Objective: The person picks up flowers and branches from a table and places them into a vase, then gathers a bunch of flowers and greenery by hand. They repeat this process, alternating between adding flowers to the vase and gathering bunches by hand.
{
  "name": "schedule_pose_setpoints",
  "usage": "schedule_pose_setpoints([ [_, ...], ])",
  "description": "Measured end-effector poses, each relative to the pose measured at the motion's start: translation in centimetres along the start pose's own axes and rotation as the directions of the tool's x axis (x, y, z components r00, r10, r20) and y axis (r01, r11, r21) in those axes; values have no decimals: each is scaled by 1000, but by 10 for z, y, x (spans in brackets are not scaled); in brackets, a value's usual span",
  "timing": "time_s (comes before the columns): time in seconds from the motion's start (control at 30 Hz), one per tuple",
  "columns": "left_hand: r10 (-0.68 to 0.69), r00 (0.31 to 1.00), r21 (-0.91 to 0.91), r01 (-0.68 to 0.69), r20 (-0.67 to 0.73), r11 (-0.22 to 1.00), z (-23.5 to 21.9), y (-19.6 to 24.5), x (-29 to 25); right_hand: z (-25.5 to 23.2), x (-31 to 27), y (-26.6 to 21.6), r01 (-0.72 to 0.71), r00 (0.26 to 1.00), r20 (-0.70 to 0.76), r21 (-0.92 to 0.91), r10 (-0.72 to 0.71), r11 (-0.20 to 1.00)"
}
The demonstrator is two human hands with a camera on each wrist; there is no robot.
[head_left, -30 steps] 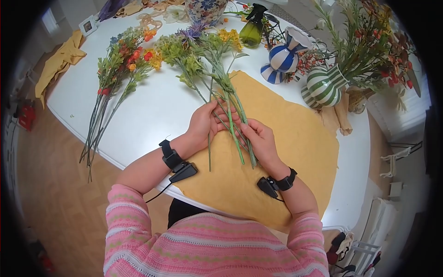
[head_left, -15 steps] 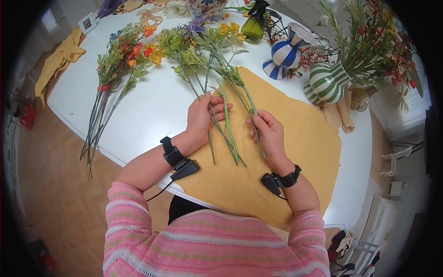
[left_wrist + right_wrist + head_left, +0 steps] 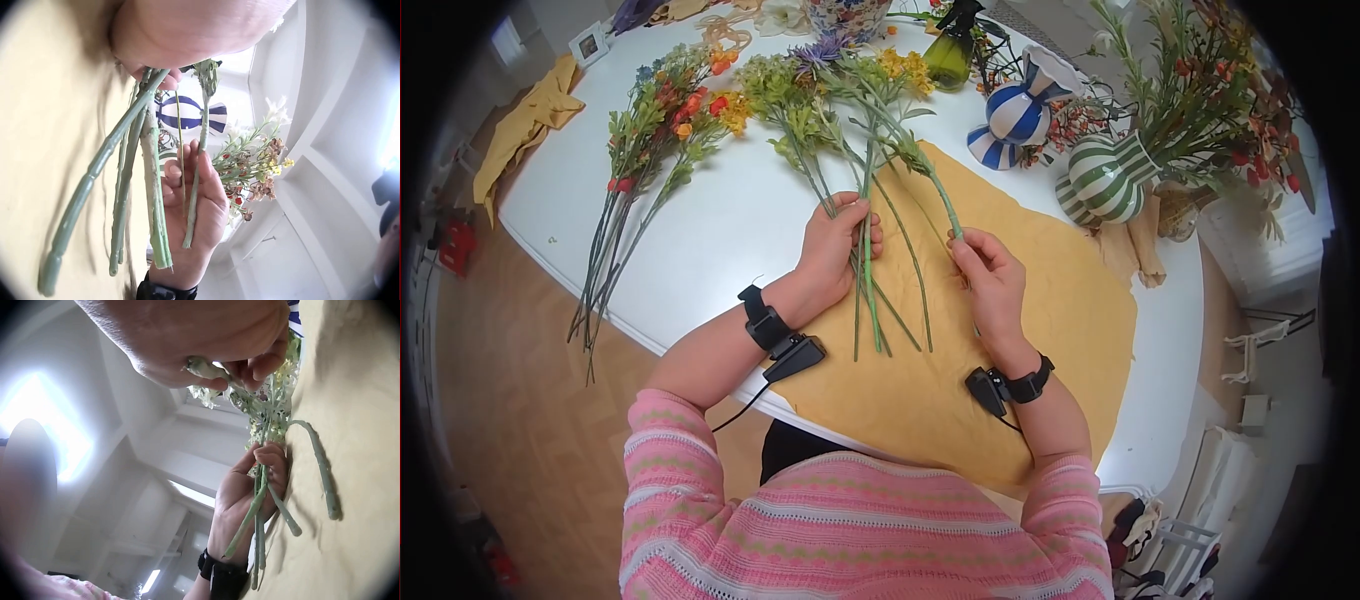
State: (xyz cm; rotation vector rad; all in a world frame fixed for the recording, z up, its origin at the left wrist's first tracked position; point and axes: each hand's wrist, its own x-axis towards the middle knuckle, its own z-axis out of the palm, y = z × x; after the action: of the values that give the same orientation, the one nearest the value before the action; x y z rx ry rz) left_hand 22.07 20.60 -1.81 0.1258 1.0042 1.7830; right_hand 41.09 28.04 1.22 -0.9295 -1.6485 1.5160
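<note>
My left hand (image 3: pixel 837 250) grips a bundle of artificial flower stems (image 3: pixel 869 300), their cut ends hanging over a mustard-yellow sheet (image 3: pixel 1050 340). Leafy tops with yellow blossoms (image 3: pixel 905 70) and a purple flower (image 3: pixel 815 58) spread beyond that hand. To the right, my right hand (image 3: pixel 994 290) pinches a single thick green stem (image 3: pixel 945 200) between thumb and fingers. A thin stem (image 3: pixel 181 144) also passes by those fingers in the left wrist view. Between the hands, one curved stem (image 3: pixel 322 465) lies apart from the bundle, over the sheet.
More flower stems (image 3: pixel 615 230) lie on the white table (image 3: pixel 550 220) at left, their ends past its edge. Along the back and right stand a floral pot (image 3: pixel 845 18), a green spray bottle (image 3: pixel 948 65), a blue-striped vase (image 3: pixel 1015 115) and a green-striped vase (image 3: pixel 1105 180) with a bouquet.
My right hand has moved right, away from the left hand, drawing a stem aside. My left fingers have closed around the bundle, and one curved stem has separated between the hands.
</note>
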Motion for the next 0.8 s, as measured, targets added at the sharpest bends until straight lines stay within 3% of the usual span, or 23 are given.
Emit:
schedule_pose_setpoints([
  [0.07,16,1000,17,-16,6,1000,3,2,-4,0,0,-3,-33,999,16,42,33,999],
  [0.17,16,1000,46,-17,25,999,2,3,-4,-1,1,-4,12,998,67,-43,-9,999],
  [0.27,-8,998,43,5,66,999,3,4,-5,-2,-4,-9,50,996,78,42,-53,998],
  [0.33,-17,996,31,14,91,999,4,5,-5,0,-13,-16,92,981,148,197,-123,976],
  [0.47,-17,992,29,13,125,1000,3,4,-3,-5,-18,-22,84,976,183,183,-118,980],
  [0.67,-6,995,40,2,97,999,2,1,-1,-13,-10,-25,63,961,225,380,-158,923],
  [0.8,-12,995,38,8,101,999,-1,1,0,-16,-5,-27,-68,961,266,505,-79,861],
])
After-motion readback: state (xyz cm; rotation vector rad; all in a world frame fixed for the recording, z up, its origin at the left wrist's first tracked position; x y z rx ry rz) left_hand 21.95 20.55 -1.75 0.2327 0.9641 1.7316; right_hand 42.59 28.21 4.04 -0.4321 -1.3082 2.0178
